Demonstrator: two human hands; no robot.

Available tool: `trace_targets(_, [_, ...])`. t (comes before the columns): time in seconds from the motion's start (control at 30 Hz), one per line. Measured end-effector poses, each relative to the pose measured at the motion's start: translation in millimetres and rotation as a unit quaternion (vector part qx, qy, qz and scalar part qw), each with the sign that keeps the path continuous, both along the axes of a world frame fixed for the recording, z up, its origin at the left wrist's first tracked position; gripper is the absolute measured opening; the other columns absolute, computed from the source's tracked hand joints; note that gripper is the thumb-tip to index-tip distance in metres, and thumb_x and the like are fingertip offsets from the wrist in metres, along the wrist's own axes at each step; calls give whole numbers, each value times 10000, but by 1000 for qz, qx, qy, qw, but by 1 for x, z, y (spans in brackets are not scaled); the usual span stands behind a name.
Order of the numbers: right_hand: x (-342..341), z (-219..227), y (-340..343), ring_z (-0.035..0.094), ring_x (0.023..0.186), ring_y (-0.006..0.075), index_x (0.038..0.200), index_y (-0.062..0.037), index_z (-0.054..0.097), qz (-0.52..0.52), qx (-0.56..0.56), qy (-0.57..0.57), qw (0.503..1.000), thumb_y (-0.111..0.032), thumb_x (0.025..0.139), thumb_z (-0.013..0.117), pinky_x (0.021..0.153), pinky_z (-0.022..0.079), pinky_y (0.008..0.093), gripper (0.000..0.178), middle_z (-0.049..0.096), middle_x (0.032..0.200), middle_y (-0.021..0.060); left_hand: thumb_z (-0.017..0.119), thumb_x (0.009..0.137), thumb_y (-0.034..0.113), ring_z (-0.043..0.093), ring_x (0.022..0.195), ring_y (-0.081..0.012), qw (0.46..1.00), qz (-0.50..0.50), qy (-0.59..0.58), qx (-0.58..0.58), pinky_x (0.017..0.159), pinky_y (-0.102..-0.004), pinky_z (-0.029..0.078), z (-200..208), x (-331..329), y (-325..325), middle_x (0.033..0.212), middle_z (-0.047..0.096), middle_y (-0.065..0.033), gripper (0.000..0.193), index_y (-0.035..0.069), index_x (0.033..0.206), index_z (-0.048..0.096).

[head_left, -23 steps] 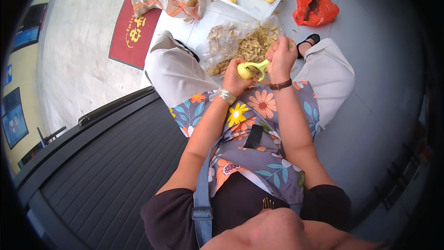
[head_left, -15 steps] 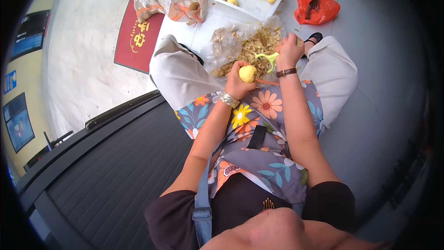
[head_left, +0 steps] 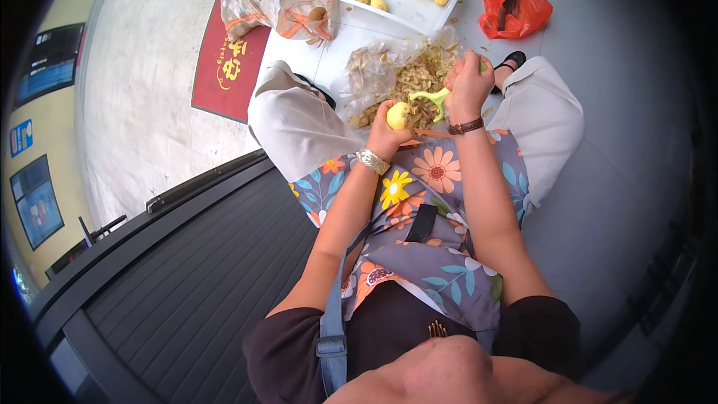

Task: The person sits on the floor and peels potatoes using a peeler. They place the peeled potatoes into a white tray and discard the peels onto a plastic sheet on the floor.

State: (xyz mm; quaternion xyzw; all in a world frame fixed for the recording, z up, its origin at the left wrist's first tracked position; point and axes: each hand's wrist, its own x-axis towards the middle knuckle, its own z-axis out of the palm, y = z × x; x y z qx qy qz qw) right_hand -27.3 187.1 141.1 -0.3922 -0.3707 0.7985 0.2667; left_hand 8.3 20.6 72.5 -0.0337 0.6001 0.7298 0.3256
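My left hand (head_left: 385, 137) is closed around a pale yellow potato (head_left: 398, 115), mostly bare of skin, with a brown patch on its right side. To the right, my right hand (head_left: 470, 86) grips a light green peeler (head_left: 436, 102). Its forked head points left, a short way from the potato. Beneath and beyond both hands lies a heap of brown and yellow peelings (head_left: 425, 73) on a clear plastic bag (head_left: 370, 67), between my feet.
A white tub (head_left: 404, 16) with several peeled potatoes stands ahead. Left of it sits a translucent sack (head_left: 273, 0) with orange stripes, partly on a red mat (head_left: 217, 67). A red plastic bag (head_left: 493, 19) holding something dark lies at the far right. Dark slatted panels (head_left: 194, 277) stand at my left.
The potato has turned in my left hand, so a brown patch now shows on its right side. The peeler stays close by in my right hand. The whole view has shifted slightly.
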Motion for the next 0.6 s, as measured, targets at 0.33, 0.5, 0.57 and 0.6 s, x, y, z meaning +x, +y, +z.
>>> trace_targets(0.33, [0,-20,10,347,363,86,854,-26,389,-31,30,-23,999,-109,818,502,313,267,241,144,384,516,13,567,646,-80,546,750,-166,969,-17,-173,178,629,-304,483,11,0,-3,894,510,-58,588,121,1154,351])
trace_targets(0.5, [10,-32,9,370,368,118,877,-29,356,-21,25,5,999,-71,796,502,341,300,263,172,404,540,33,598,701,80,500,701,-184,940,29,-222,256,626,-303,454,10,-2,-1,914,514,-62,464,128,1121,409])
trace_targets(0.57, [12,-51,13,406,397,135,892,-30,349,-37,5,29,999,-66,795,501,373,337,270,184,428,574,50,622,719,147,495,713,-179,940,55,-227,249,633,-281,449,10,-3,1,931,517,-56,412,112,1091,449])
trace_targets(0.6, [14,-62,14,424,412,144,900,-31,346,-45,-4,42,998,-63,794,500,389,355,274,190,440,590,58,619,729,165,496,717,-179,939,69,-233,243,632,-276,450,2,-4,-3,933,519,-58,393,102,1082,458])
